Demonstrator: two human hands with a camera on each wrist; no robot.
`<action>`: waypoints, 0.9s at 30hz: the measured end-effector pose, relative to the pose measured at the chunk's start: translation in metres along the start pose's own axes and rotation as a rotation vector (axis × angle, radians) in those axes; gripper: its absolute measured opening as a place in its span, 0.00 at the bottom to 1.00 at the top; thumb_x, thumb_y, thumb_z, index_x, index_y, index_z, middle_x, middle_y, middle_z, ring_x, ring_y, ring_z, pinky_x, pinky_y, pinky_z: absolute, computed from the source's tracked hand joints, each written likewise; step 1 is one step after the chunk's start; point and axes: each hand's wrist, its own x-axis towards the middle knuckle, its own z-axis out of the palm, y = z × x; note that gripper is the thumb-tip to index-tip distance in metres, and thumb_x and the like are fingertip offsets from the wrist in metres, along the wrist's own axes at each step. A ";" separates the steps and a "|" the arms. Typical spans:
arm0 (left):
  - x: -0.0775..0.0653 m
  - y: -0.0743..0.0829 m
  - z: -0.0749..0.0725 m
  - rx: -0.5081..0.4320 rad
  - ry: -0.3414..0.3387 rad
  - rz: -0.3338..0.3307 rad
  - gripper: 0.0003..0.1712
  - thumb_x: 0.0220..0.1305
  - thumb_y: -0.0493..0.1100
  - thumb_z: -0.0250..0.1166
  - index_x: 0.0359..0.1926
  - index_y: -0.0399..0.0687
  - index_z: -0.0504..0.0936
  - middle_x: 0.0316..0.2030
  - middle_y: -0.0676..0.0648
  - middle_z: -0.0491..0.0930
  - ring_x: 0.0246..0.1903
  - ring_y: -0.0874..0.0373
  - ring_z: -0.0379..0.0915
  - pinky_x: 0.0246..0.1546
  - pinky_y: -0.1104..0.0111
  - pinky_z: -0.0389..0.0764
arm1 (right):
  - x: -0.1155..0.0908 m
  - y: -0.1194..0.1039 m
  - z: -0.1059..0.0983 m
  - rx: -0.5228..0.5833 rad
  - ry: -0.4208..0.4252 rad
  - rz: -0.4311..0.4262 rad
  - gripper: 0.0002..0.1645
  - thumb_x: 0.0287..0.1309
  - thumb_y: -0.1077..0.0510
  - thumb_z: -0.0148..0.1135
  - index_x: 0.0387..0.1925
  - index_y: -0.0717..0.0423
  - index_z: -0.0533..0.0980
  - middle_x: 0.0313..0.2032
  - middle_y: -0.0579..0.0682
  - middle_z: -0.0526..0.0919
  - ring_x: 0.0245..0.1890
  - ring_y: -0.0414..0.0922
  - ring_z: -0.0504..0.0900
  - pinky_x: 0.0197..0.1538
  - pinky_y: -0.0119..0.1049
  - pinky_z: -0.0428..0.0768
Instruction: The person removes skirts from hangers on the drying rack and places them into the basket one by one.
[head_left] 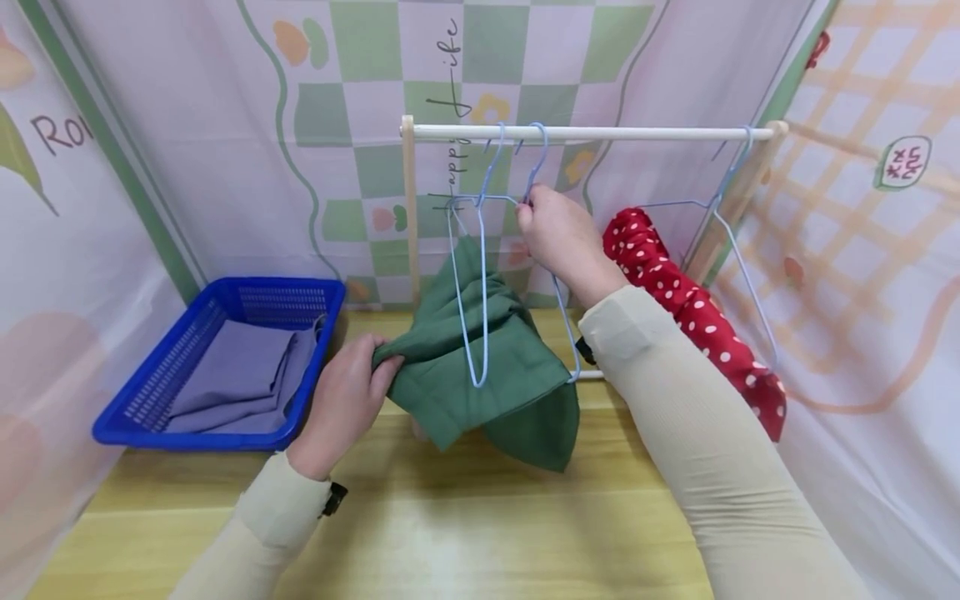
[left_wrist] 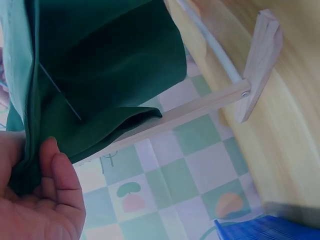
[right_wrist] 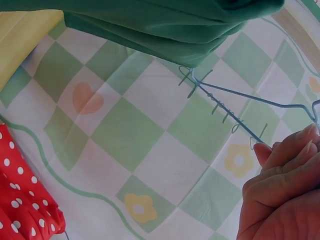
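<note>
In the head view a green cloth garment (head_left: 495,367) hangs in folds around the middle of the rack, its lower edges loose above the table. My left hand (head_left: 341,404) pinches its left edge between thumb and fingers; the left wrist view shows the green fabric (left_wrist: 110,65) in that grip. With my right hand (head_left: 562,237) I hold a blue wire hanger (head_left: 538,154) just below its hook, which is at the rail. Another blue hanger (head_left: 483,292) hangs left of it, in front of the green cloth. How the fabric sits on the held hanger is partly hidden.
A white rail (head_left: 637,133) on wooden posts spans the back. At its right end hangs a hanger (head_left: 738,242) with red polka-dot cloth (head_left: 697,321). Left on the wooden table (head_left: 420,533) stands a blue basket (head_left: 108,429) holding folded grey-purple cloth (head_left: 232,362).
</note>
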 end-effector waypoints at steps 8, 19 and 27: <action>-0.016 -0.002 -0.009 -0.009 -0.070 -0.030 0.10 0.69 0.46 0.61 0.44 0.46 0.74 0.31 0.50 0.73 0.28 0.58 0.68 0.29 0.65 0.70 | -0.001 0.000 0.000 -0.004 0.001 0.000 0.18 0.74 0.48 0.39 0.47 0.56 0.70 0.33 0.53 0.76 0.30 0.50 0.76 0.35 0.42 0.76; -0.033 -0.008 -0.023 0.012 -0.130 -0.063 0.09 0.68 0.46 0.62 0.43 0.46 0.76 0.33 0.50 0.76 0.28 0.58 0.69 0.29 0.64 0.71 | 0.001 0.001 0.000 -0.018 -0.009 0.016 0.20 0.74 0.47 0.37 0.49 0.56 0.70 0.35 0.53 0.76 0.31 0.50 0.76 0.35 0.42 0.76; -0.046 -0.014 -0.032 0.030 -0.156 -0.068 0.09 0.68 0.45 0.62 0.44 0.46 0.77 0.35 0.49 0.78 0.31 0.58 0.71 0.31 0.62 0.73 | 0.002 0.001 0.000 -0.015 -0.008 0.011 0.19 0.74 0.48 0.38 0.48 0.56 0.70 0.34 0.53 0.75 0.31 0.50 0.76 0.34 0.42 0.77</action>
